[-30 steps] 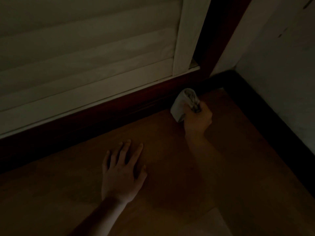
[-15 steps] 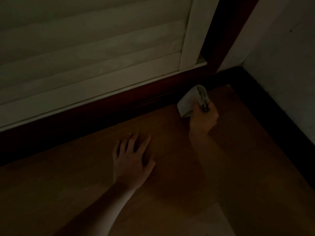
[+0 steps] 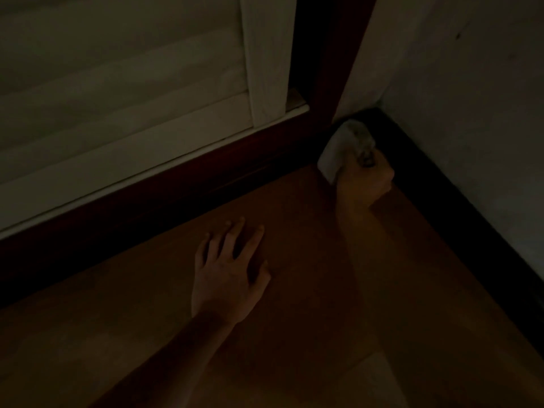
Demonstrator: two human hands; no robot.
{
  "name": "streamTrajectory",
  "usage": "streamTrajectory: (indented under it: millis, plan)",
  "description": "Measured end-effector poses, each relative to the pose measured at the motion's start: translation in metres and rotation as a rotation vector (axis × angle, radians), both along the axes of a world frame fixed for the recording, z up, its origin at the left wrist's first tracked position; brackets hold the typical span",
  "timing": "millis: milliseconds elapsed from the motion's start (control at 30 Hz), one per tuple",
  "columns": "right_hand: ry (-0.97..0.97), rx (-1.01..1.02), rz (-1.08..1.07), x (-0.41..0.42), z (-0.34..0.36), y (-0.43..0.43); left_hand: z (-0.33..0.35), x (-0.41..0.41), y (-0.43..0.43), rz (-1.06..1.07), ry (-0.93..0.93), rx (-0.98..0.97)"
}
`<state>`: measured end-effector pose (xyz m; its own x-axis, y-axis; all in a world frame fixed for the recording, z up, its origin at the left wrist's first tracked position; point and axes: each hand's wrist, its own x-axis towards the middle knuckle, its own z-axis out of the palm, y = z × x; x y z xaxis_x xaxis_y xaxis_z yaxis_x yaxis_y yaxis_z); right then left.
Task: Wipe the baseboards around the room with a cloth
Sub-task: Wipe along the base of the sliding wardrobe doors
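Observation:
The room is very dim. My right hand (image 3: 365, 184) is closed around a bunched pale cloth (image 3: 338, 151), pressing it low against the dark baseboard (image 3: 176, 195) where that board meets the corner. A second stretch of dark baseboard (image 3: 459, 207) runs along the right wall. My left hand (image 3: 229, 272) lies flat on the wooden floor (image 3: 309, 290) with its fingers spread, holding nothing, a forearm's length left of the cloth.
Above the left baseboard stands a pale slatted shutter (image 3: 123, 98) with a white frame post (image 3: 268, 54). A dark reddish door jamb (image 3: 323, 54) rises beside the corner. The pale right wall (image 3: 471, 98) closes off that side.
My right hand has slid the cloth rightward along the baseboard into the corner. My left hand stays flat on the floor, shifted slightly as the view moved.

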<state>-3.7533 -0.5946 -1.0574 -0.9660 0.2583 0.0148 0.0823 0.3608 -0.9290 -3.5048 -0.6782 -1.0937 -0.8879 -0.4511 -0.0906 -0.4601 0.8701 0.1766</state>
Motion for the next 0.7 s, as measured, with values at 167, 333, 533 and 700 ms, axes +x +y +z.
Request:
streamTrajectory:
  millis: [167,333,533,700]
  plan:
    - [-0.095,-0.176,-0.176,-0.034,0.004,-0.002,0.0,0.0,0.002,0.0,0.002,-0.006]
    - [-0.116,-0.162,-0.163,-0.011,0.001,-0.013,0.001,-0.004,0.0,-0.003,-0.001,0.012]
    - [-0.156,-0.209,0.262,0.07,-0.005,-0.019,0.007,-0.005,-0.001,-0.018,-0.033,0.063]
    - [-0.161,-0.187,0.468,0.097,-0.012,-0.024,0.026,-0.005,-0.011,-0.101,-0.13,0.151]
